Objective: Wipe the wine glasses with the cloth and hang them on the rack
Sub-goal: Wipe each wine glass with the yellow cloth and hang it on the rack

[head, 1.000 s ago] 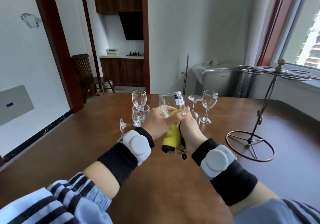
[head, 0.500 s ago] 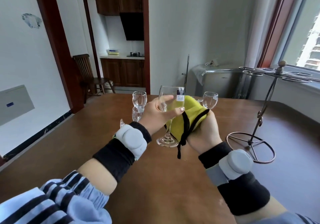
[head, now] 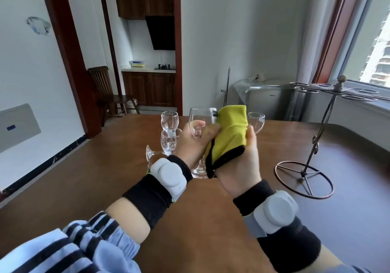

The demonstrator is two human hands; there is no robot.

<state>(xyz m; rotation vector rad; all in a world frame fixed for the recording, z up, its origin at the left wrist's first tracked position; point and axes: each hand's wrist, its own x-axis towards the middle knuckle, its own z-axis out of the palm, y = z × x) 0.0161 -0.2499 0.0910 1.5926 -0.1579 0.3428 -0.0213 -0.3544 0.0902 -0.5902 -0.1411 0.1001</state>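
Note:
My left hand (head: 193, 141) grips the bowl of an upright wine glass (head: 201, 117) held above the brown table (head: 105, 177). My right hand (head: 242, 163) holds a yellow cloth (head: 231, 133) with black edging against the glass's right side. Behind my hands stand other wine glasses: one (head: 169, 120) at the back left, one (head: 168, 144) in front of it, one (head: 256, 124) to the right, partly hidden by the cloth. Another glass (head: 150, 156) lies on its side. The metal rack (head: 316, 137) stands at the right with nothing on its rings.
The rack's round base (head: 304, 177) rests on the table to the right of my hands. A wooden chair (head: 105, 95) stands by the doorway beyond the table's far left edge. A covered appliance (head: 268, 97) and the window sill lie behind the table.
The glass went from tilted with the cloth low at its stem to upright. My right hand lifted the cloth up and over the bowl's right side.

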